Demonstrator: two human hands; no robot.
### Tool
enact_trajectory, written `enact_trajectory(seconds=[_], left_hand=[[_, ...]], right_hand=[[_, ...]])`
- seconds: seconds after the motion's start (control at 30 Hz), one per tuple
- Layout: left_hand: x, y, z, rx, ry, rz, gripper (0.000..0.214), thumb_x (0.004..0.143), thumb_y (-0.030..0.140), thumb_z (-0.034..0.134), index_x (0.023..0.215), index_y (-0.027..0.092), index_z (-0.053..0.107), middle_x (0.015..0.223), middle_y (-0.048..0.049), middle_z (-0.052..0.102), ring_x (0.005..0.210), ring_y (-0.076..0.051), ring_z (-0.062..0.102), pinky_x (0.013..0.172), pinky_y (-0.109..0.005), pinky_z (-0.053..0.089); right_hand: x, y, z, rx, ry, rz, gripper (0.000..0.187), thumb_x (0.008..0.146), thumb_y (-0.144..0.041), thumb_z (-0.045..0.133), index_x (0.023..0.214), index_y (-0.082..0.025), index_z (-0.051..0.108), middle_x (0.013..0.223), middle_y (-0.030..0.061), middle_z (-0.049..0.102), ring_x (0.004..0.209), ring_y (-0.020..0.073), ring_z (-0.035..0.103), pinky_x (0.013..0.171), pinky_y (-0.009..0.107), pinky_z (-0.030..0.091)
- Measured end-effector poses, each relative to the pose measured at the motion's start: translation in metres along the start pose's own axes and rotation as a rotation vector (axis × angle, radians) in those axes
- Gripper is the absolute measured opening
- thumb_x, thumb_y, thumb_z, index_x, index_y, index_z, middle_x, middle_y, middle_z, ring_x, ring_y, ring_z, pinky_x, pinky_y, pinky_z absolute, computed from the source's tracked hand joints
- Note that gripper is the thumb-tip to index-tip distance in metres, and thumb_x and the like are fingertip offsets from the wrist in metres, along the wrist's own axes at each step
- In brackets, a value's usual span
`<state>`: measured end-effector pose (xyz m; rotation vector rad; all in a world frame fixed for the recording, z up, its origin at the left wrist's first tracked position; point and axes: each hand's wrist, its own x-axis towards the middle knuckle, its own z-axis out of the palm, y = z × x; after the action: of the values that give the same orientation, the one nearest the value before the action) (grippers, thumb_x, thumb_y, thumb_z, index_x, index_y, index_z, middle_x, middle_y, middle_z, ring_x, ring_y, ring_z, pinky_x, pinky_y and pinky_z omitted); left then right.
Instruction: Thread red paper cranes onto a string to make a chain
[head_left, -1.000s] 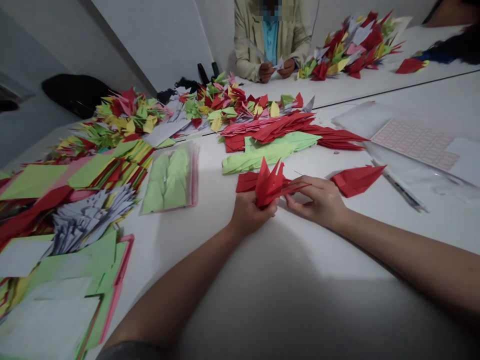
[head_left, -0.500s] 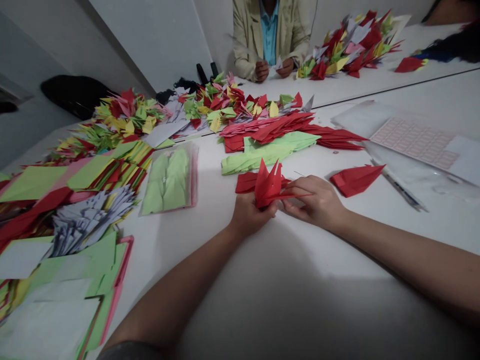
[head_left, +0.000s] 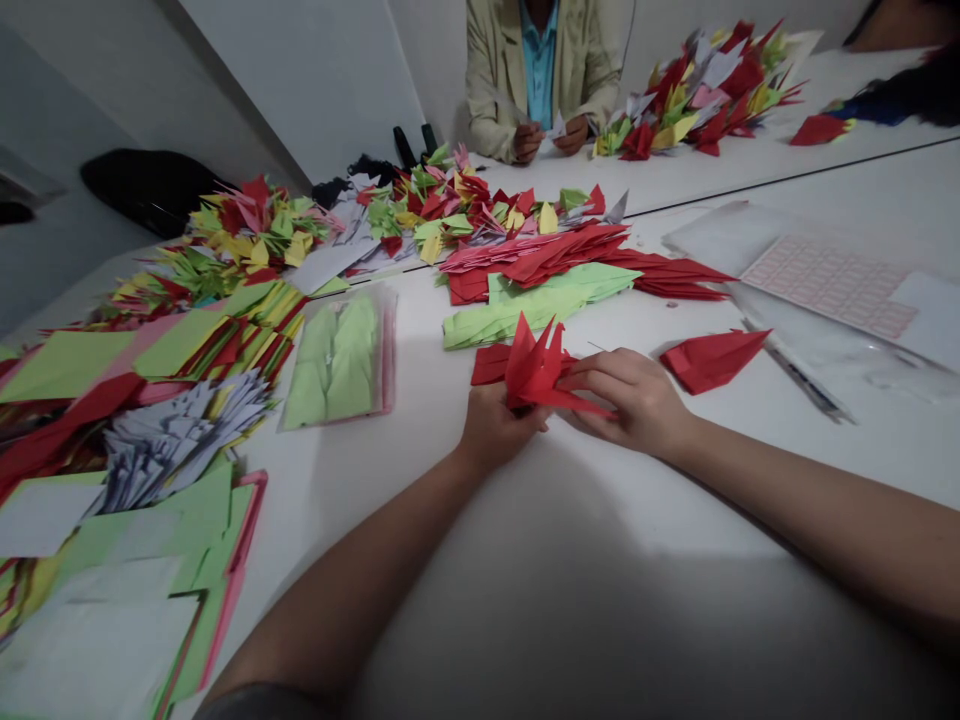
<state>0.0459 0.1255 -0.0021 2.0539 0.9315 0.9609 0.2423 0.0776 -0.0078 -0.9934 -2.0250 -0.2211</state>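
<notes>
A red origami crane [head_left: 534, 368] with pointed, upright folds is between my two hands. My left hand [head_left: 495, 425] grips its base from the left, thumb pressed along the lower side. From the right, my right hand [head_left: 634, 402] has its fingers closed around the crane's long, narrow point; part of that point lies across the fingers, and the fingertips are partly hidden. Just behind the crane lies a folded red paper piece [head_left: 489, 364]. Another folded red piece [head_left: 714, 360] rests on the table to the right of my right hand.
Beyond my hands lie green folded strips [head_left: 525, 312] and red folded papers [head_left: 570, 255]. A clear packet of green pieces [head_left: 334, 360] and stacked paper sheets [head_left: 172, 535] lie left. A pen [head_left: 810, 385] lies right. Across the table, a person [head_left: 541, 80] handles white paper beside heaped coloured cranes [head_left: 697, 95].
The crane has turned slightly, and its long point now slants down to the right across my right fingers. My hands have shifted only a little.
</notes>
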Motion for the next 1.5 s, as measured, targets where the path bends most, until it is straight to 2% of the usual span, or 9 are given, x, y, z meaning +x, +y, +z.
enact_trajectory(seconds=[0.13,0.23,0.37,0.7,0.93,1.3,1.4,1.5], left_hand=[[-0.0002,-0.0020,-0.0003,-0.067,-0.057,-0.027,0.011,0.073,0.018,0.065,0.064,0.014,0.070,0.054,-0.0010,0.068,0.051,-0.013,0.064,0.052,-0.021,0.052],[-0.0006,-0.0057,0.0002,-0.037,-0.069,0.010,0.010,0.072,0.017,0.064,0.064,0.014,0.071,0.056,-0.0015,0.068,0.053,-0.013,0.064,0.052,-0.021,0.052],[-0.0009,-0.0064,0.0010,0.037,-0.047,0.054,0.014,0.071,0.018,0.065,0.057,0.014,0.066,0.052,-0.0004,0.064,0.048,-0.012,0.059,0.047,-0.020,0.047],[-0.0005,-0.0048,0.0030,0.045,-0.012,0.037,0.021,0.072,0.027,0.067,0.057,0.014,0.062,0.048,0.0002,0.059,0.045,-0.012,0.056,0.044,-0.021,0.044],[-0.0008,-0.0048,0.0030,0.041,0.003,0.050,0.020,0.073,0.027,0.067,0.058,0.015,0.064,0.051,-0.0001,0.061,0.047,-0.012,0.057,0.045,-0.021,0.045],[-0.0007,-0.0034,0.0030,0.044,0.027,0.050,0.018,0.073,0.028,0.069,0.060,0.015,0.066,0.053,-0.0011,0.063,0.049,-0.013,0.058,0.046,-0.022,0.046],[-0.0008,-0.0048,0.0027,0.043,0.035,0.049,0.018,0.072,0.028,0.069,0.059,0.016,0.066,0.052,-0.0009,0.063,0.048,-0.013,0.058,0.045,-0.022,0.046],[-0.0011,-0.0042,0.0017,0.053,0.037,0.029,0.019,0.073,0.027,0.069,0.058,0.016,0.066,0.050,-0.0006,0.062,0.047,-0.013,0.058,0.046,-0.023,0.048]], right_hand=[[-0.0018,0.0012,0.0017,-0.033,-0.005,-0.011,0.013,0.086,-0.023,0.063,0.098,-0.018,0.063,0.092,0.0073,0.072,0.083,0.0203,0.067,0.066,0.033,0.049],[-0.0032,0.0014,0.0032,-0.054,-0.001,-0.008,0.011,0.086,-0.024,0.063,0.095,-0.018,0.063,0.087,0.0061,0.072,0.080,0.0195,0.067,0.065,0.033,0.048],[-0.0036,0.0000,0.0045,-0.076,0.007,0.002,0.011,0.084,-0.025,0.064,0.093,-0.018,0.064,0.084,0.0048,0.072,0.080,0.0193,0.067,0.064,0.032,0.047],[-0.0048,0.0006,0.0077,-0.085,0.037,0.056,0.011,0.081,-0.021,0.066,0.092,-0.019,0.065,0.084,0.0026,0.074,0.074,0.0183,0.069,0.064,0.032,0.049],[-0.0040,0.0024,0.0080,-0.040,0.102,0.077,0.012,0.078,-0.018,0.069,0.089,-0.018,0.065,0.081,0.0035,0.073,0.071,0.0178,0.069,0.063,0.030,0.051],[-0.0034,0.0012,0.0075,-0.022,0.136,0.081,0.012,0.079,-0.018,0.069,0.090,-0.021,0.065,0.083,0.0031,0.074,0.070,0.0167,0.068,0.062,0.030,0.052],[-0.0028,0.0015,0.0067,-0.020,0.139,0.120,0.007,0.080,-0.019,0.066,0.087,-0.022,0.064,0.081,0.0028,0.072,0.066,0.0160,0.066,0.061,0.030,0.051],[-0.0013,0.0042,0.0039,0.049,0.176,0.219,0.004,0.083,-0.018,0.063,0.085,-0.022,0.063,0.078,0.0038,0.069,0.067,0.0169,0.065,0.062,0.031,0.052]])
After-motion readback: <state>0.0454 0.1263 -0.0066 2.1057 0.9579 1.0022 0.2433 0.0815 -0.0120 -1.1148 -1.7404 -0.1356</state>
